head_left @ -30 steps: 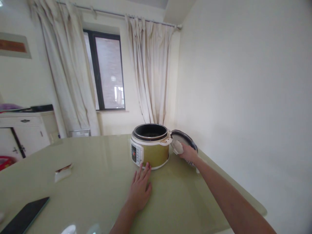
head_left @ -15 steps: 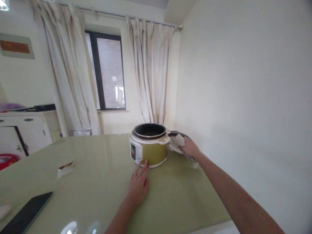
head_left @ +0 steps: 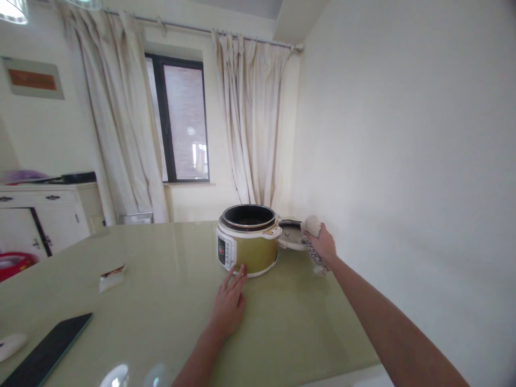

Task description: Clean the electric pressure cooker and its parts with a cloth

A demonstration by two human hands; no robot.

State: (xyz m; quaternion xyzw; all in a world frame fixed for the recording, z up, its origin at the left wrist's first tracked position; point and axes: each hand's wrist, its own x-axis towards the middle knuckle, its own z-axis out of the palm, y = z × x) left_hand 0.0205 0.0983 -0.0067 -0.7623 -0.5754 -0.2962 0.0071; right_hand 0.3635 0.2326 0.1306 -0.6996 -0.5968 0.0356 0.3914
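A yellow and white electric cooker (head_left: 250,242) stands open on the green glass table (head_left: 161,301), its black inner pot showing. Its round lid (head_left: 291,235) lies low and nearly flat to the cooker's right. My right hand (head_left: 321,245) is closed on a crumpled pale cloth (head_left: 312,227) at the lid's right edge; a patterned end of the cloth hangs below my fist. My left hand (head_left: 229,303) lies flat on the table with fingers stretched, fingertips at the cooker's base.
A dark tablet (head_left: 46,349) and a small white object (head_left: 12,345) lie at the table's near left. A small folded packet (head_left: 112,277) sits further back. A white wall runs close on the right; a white cabinet (head_left: 44,215) and curtained window stand behind.
The lid has gone from tilted up to lying low and nearly flat. My right hand with the cloth has moved up and right along its edge. My left hand stays put.
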